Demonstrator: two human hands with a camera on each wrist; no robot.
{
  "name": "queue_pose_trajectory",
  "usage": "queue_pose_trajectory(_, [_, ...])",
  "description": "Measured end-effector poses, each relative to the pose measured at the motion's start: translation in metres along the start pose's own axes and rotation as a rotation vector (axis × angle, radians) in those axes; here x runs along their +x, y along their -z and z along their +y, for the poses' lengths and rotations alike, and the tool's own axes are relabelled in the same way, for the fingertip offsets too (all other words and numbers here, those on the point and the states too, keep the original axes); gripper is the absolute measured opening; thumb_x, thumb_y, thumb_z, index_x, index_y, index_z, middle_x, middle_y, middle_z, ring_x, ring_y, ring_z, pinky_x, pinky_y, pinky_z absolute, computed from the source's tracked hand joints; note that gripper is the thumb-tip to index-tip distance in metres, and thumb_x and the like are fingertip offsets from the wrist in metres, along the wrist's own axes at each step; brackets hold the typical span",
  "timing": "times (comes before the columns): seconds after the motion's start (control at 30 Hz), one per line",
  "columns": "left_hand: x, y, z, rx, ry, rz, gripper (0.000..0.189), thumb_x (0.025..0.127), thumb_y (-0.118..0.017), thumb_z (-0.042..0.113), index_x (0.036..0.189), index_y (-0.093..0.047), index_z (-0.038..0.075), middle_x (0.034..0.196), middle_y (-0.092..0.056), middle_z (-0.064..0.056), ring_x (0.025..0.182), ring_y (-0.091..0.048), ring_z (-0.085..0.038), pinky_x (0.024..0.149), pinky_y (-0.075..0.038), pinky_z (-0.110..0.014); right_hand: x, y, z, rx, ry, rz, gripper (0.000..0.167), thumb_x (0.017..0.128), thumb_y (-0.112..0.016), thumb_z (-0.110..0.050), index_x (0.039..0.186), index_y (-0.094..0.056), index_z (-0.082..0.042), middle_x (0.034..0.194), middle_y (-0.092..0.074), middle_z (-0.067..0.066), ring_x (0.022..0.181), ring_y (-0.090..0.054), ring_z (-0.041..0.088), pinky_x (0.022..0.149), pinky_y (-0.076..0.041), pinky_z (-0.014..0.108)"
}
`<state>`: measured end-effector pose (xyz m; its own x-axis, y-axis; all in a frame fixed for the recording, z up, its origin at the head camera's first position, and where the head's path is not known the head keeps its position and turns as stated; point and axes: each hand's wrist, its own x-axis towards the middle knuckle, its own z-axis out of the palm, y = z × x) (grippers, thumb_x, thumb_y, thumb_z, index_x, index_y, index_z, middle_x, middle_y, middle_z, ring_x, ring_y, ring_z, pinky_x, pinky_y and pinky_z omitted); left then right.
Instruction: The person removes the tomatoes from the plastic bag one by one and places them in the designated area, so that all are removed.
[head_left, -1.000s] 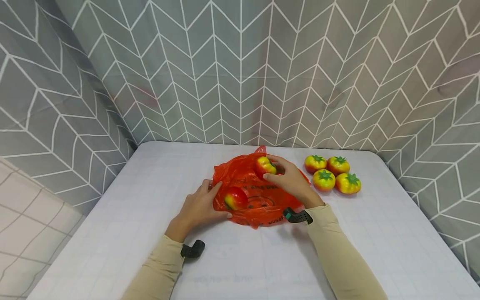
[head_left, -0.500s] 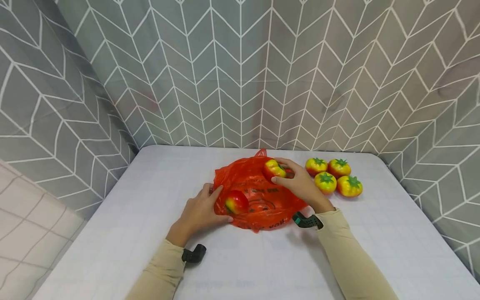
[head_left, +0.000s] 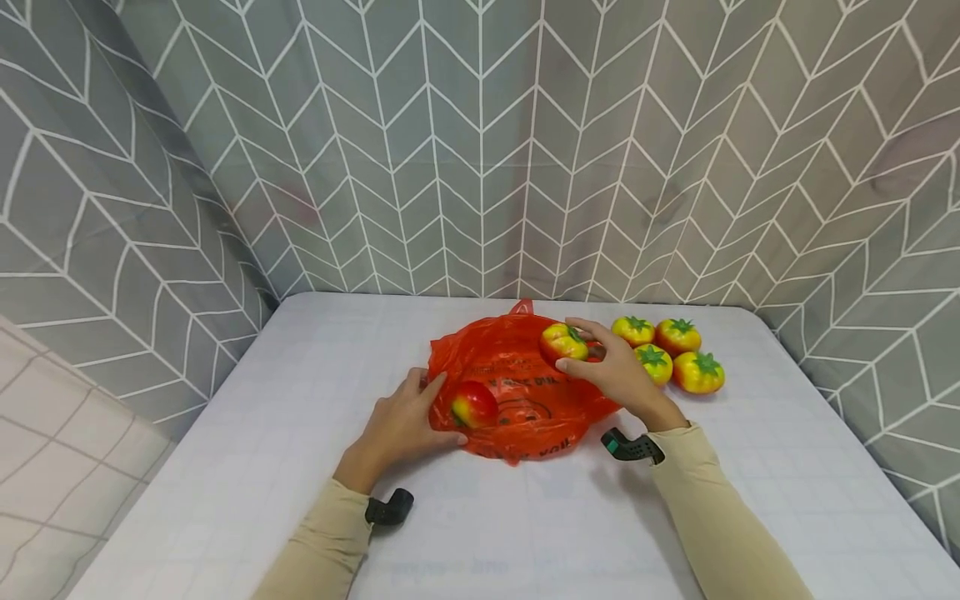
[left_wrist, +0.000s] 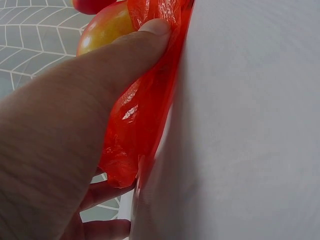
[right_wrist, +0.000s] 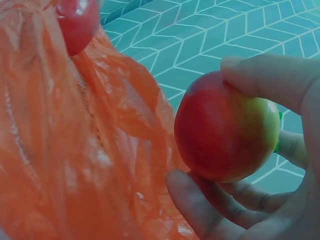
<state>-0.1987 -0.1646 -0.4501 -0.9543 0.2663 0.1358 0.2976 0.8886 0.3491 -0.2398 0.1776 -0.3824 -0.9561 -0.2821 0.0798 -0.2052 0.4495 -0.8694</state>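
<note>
In the head view a red plastic bag (head_left: 517, 375) with dark printing lies spread at mid-table. A red and yellow tomato (head_left: 474, 404) rests on its left part. My left hand (head_left: 401, 425) holds the bag's left edge; the left wrist view has the thumb (left_wrist: 155, 30) on the red film (left_wrist: 145, 105), close to that tomato. Over the bag's right side, my right hand (head_left: 611, 362) grips a second tomato (head_left: 561, 343) between thumb and fingers. The right wrist view puts this tomato (right_wrist: 225, 127) apart from the bag (right_wrist: 100, 150), its green leaf mostly hidden.
Several more tomatoes (head_left: 699, 372) with green leaf tops stand grouped on the white table (head_left: 480, 533), right of the bag. My right hand partly overlaps the nearest one. A grey patterned cloth (head_left: 480, 167) rises behind the table's far edge.
My right hand has shifted right with its tomato, from above the bag's upper middle toward the grouped tomatoes. My left hand and the tomato on the bag have stayed in place.
</note>
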Motion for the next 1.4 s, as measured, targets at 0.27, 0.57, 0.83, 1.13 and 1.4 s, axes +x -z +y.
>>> queue_pose_trajectory(0.27, [0.001, 0.001, 0.002, 0.009, -0.013, 0.008, 0.102, 0.07, -0.078, 0.067, 0.152, -0.045, 0.016, 0.133, -0.043, -0.004, 0.1, -0.057, -0.022, 0.079, -0.055, -0.04, -0.005, 0.008, 0.0, -0.001, -0.03, 0.035, 0.08, 0.089, -0.076, -0.04, 0.155, -0.035, -0.018, 0.151, -0.038, 0.019, 0.129, -0.046, 0.038, 0.104, -0.042, 0.056])
queue_pose_trajectory(0.57, [0.001, -0.001, 0.002, 0.006, -0.001, -0.009, 0.103, 0.071, -0.078, 0.067, 0.153, -0.045, 0.015, 0.133, -0.043, -0.004, 0.099, -0.057, -0.021, 0.079, -0.055, -0.039, -0.008, 0.011, 0.007, -0.05, -0.013, 0.035, 0.073, 0.089, -0.077, -0.038, 0.149, -0.042, -0.015, 0.145, -0.046, 0.015, 0.125, -0.049, 0.035, 0.102, -0.045, 0.054])
queue_pose_trajectory(0.83, [0.003, 0.002, 0.003, -0.013, -0.009, 0.007, 0.101, 0.071, -0.079, 0.066, 0.152, -0.045, 0.016, 0.132, -0.044, -0.003, 0.099, -0.057, -0.022, 0.08, -0.056, -0.041, -0.011, 0.022, 0.007, -0.049, 0.014, 0.017, 0.073, 0.091, -0.075, -0.037, 0.151, -0.04, -0.015, 0.147, -0.047, 0.014, 0.129, -0.047, 0.037, 0.102, -0.046, 0.054])
queue_pose_trajectory(1.13, [0.0, -0.001, 0.004, -0.021, 0.011, -0.015, 0.101, 0.07, -0.079, 0.067, 0.153, -0.045, 0.019, 0.13, -0.044, -0.001, 0.1, -0.056, -0.02, 0.081, -0.056, -0.039, -0.022, 0.026, 0.009, -0.025, 0.007, 0.011, 0.072, 0.092, -0.073, -0.037, 0.153, -0.04, -0.018, 0.149, -0.045, 0.013, 0.125, -0.053, 0.035, 0.099, -0.049, 0.05])
queue_pose_trajectory(1.4, [0.0, 0.002, 0.003, -0.013, 0.013, -0.008, 0.1, 0.071, -0.079, 0.065, 0.152, -0.045, 0.019, 0.131, -0.043, -0.001, 0.096, -0.056, -0.02, 0.078, -0.055, -0.037, -0.026, 0.031, 0.016, -0.033, 0.055, 0.035, 0.07, 0.094, -0.072, -0.032, 0.154, -0.038, -0.015, 0.151, -0.043, 0.012, 0.124, -0.054, 0.034, 0.092, -0.051, 0.025])
